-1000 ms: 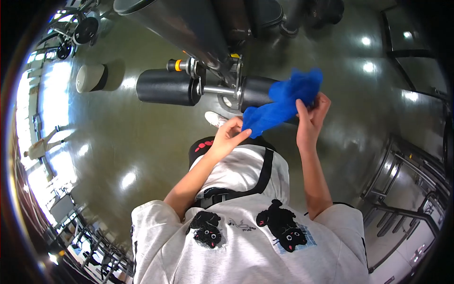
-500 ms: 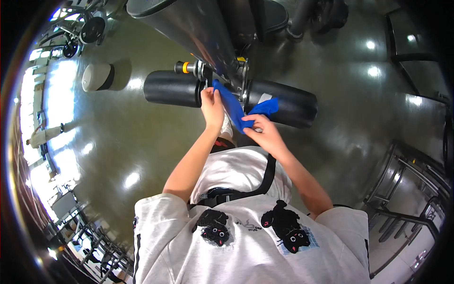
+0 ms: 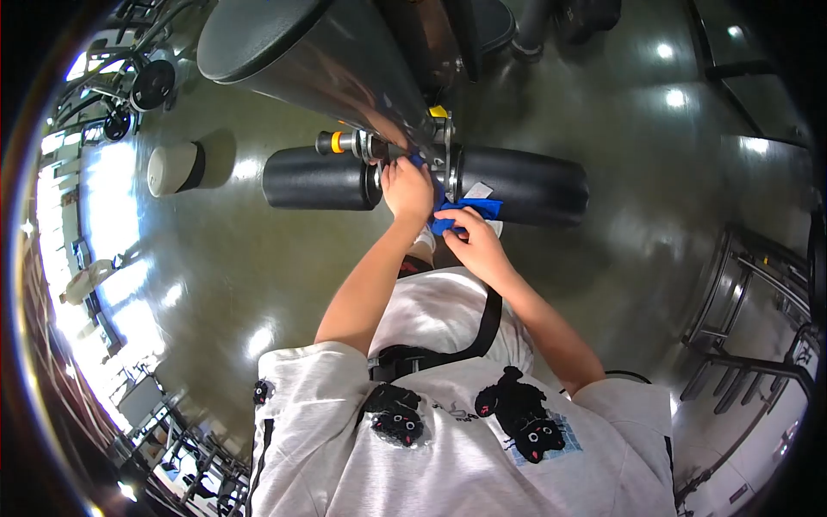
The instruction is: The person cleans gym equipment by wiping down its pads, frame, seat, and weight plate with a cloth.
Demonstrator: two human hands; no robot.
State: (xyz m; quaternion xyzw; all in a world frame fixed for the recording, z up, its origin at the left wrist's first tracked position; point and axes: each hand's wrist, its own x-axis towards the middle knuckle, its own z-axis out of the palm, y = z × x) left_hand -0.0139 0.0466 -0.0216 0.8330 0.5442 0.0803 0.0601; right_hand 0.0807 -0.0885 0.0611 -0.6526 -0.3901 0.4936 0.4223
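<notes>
A blue cloth (image 3: 482, 208) runs between my two hands at the metal bracket between two black padded rollers. My left hand (image 3: 408, 189) presses part of the cloth against the metal by the left roller (image 3: 314, 179); its fingers are curled and a bit of blue shows past them. My right hand (image 3: 475, 241) pinches the bunched cloth just below the right roller (image 3: 534, 185), with a loose end lying against that roller. A white label (image 3: 479, 191) is on the right roller. The adjustment knob (image 3: 332, 142) with a yellow ring sits above the left roller.
A dark machine column with a padded top (image 3: 258, 39) rises ahead of me. A pale round stool-like object (image 3: 172, 168) stands on the floor at the left. Gym equipment (image 3: 151, 86) fills the left edge, and a metal rack (image 3: 749, 345) stands at the right.
My left hand has moved up and right, onto the metal between the rollers. The cloth, stretched between my hands before, is now mostly covered or bunched. My view has shifted slightly.
</notes>
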